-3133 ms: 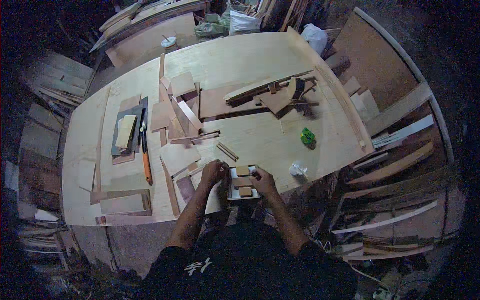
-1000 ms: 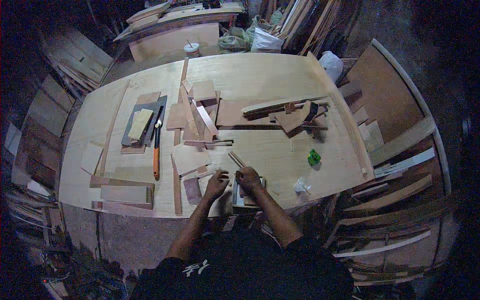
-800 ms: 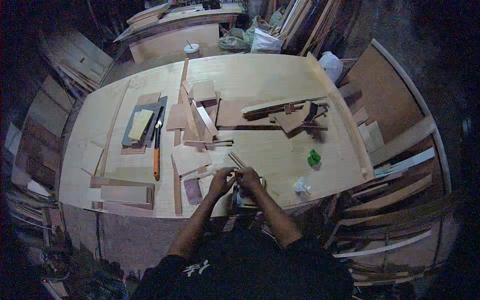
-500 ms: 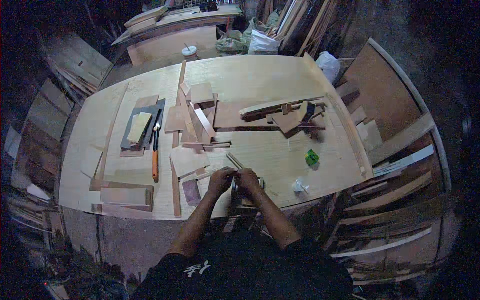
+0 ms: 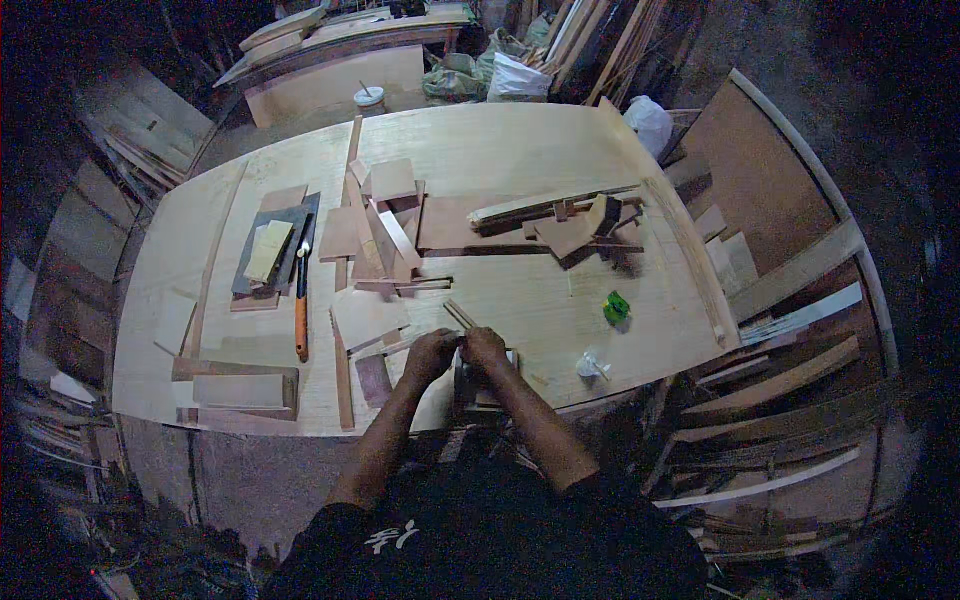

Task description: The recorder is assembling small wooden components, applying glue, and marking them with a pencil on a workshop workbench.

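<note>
Close together near the table's front edge, my left hand (image 5: 430, 357) and my right hand (image 5: 484, 349) work with bent, closed fingers. A pair of thin wooden strips (image 5: 459, 313) sticks out beyond my right hand, which grips their near end. My left hand's fingertips press in beside it; whatever they pinch is too small to make out. Below my wrists a dark object is partly hidden. Just left of my left hand lie a reddish-brown piece (image 5: 374, 381) and a pale flat board (image 5: 372, 318).
A pile of wood offcuts (image 5: 392, 181) covers the table's middle. An orange-handled tool (image 5: 302, 315) lies left, near stacked blocks (image 5: 268, 252). To the right are a green item (image 5: 616, 308), a small white container (image 5: 591, 366) and more wood pieces (image 5: 565, 238). Planks lean at the right.
The whole view has shifted slightly, so the table sits a little further left. My left hand has drawn slightly apart from my right; the strips remain in my right hand.
</note>
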Tool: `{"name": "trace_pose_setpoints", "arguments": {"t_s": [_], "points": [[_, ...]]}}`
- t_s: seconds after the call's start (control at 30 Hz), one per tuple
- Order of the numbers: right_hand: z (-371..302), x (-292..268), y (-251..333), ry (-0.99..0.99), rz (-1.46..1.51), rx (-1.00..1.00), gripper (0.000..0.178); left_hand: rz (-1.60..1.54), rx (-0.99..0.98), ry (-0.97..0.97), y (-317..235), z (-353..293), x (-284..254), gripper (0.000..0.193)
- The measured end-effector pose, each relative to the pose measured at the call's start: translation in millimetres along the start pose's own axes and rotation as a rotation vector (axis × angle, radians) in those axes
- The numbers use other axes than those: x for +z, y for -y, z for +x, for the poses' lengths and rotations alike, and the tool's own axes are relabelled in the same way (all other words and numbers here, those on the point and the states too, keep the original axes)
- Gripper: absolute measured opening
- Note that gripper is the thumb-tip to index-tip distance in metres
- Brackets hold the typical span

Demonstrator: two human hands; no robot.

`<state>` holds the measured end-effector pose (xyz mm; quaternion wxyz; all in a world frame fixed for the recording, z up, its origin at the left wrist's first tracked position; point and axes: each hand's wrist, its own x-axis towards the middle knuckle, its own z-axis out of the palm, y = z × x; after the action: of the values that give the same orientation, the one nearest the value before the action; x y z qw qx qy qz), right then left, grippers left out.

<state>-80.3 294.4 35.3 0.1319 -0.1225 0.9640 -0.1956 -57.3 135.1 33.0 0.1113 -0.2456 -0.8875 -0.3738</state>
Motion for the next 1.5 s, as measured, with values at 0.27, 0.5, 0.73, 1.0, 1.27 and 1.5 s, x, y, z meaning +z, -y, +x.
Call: {"name": "trace_pose_setpoints", "arguments": {"t_s": [0.27, 0.5, 0.73, 1.0, 1.27, 1.5], "points": [[4.4, 11.5, -7.7, -0.037, 0.014, 0.020, 0.024, -0.027, -0.097, 0.087, -4.8, 0.3, 3.1, 0.016], [8.5, -4.5, 0.9, 0.079, 0.109, 0.118, 0.024, -0.182, -0.139, 0.029, -5.1, -0.9, -4.4, 0.011], [10.0, 9.4, -2.8, 0.012, 0.119, 0.093, 0.025, -0.249, -0.104, -0.048, 0.6, -3.1, -2.1, 0.010], [10.3, 12.0, -9.3, 0.059, 0.169, 0.103, 0.019, -0.168, -0.021, -0.006, 0.6, -2.2, -4.4, 0.011], [4.0, 19.1, -14.0, -0.029, 0.146, 0.057, 0.014, -0.224, -0.002, -0.040, 2.4, -2.9, 1.6, 0.012], [0.8, 11.3, -12.4, -0.019, 0.171, -0.060, 0.015, -0.203, -0.018, -0.019, -2.2, 0.3, -4.8, 0.014]]}}
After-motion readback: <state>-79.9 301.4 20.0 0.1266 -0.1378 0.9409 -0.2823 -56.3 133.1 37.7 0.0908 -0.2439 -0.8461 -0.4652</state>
